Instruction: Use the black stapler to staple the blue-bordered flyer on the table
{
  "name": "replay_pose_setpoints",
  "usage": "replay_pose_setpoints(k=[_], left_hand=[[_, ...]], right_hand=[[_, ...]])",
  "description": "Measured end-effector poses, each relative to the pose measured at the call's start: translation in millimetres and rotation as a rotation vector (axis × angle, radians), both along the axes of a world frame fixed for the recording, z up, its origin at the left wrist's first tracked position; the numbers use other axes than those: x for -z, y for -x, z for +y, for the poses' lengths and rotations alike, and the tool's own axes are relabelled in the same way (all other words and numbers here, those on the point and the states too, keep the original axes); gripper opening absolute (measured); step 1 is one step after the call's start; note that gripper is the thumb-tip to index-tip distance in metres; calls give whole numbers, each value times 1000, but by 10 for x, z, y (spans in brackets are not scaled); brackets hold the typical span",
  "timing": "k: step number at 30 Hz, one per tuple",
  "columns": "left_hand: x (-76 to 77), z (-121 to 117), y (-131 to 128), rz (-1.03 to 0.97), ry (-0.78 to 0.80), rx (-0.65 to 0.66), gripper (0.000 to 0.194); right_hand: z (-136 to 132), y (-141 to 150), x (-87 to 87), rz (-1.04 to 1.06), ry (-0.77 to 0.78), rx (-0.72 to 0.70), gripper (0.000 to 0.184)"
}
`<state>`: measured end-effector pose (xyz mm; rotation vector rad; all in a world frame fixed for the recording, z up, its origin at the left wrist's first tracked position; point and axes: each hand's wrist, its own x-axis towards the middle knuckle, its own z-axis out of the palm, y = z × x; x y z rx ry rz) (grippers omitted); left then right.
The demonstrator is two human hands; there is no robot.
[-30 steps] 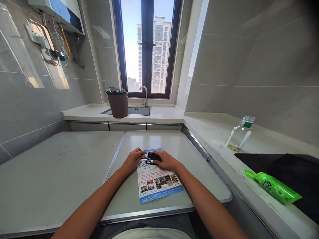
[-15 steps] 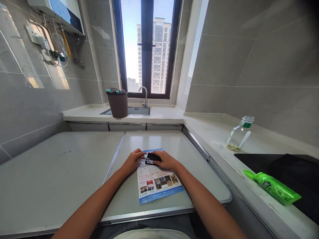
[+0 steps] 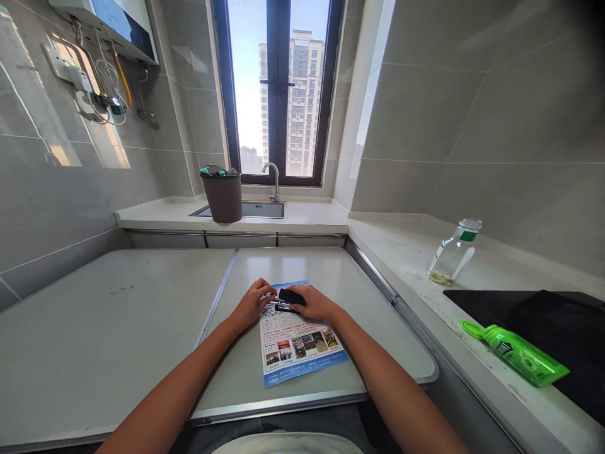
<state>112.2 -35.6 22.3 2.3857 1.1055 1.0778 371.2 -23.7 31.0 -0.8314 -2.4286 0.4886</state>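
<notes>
The pale surface [image 3: 142,328] carries everything here, and the printed flyer [image 3: 297,343] serves as the landmark: it lies flat on the right-hand panel of the surface, its long axis running away from the person and leaning slightly left at the far end, with the photo strip and blue border at the near end. Beyond the flyer, past the far edge of the surface, a brown bin [image 3: 222,195] stands at the sink [image 3: 258,210] beside the tap [image 3: 273,180]. To the right of the flyer, on the speckled side counter, a green bottle [image 3: 517,354] lies on its side with its cap pointing left toward the flyer, and farther back a clear glass jar [image 3: 454,253] stands leaning against the wall. On the flyer's far end sits a black stapler [image 3: 289,299], its long axis lying roughly crosswise to the flyer, the metal nose pointing left. The right hand [image 3: 316,304] is curled over the stapler's black body, pressing on it, while the left hand [image 3: 253,302] has its fingertips pinched at the stapler's metal nose and the flyer's far left corner.
</notes>
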Motion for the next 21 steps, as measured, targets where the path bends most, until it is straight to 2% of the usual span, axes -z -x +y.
replay_pose_setpoints(k=[11,21], left_hand=[[-20,30,9,-10,41,-42,9],[-41,-5,15,68,100,-114,10]], right_hand=[[-6,-8,-2,6,10,5,47],[-13,-4,-16,-7,-2,9,45]])
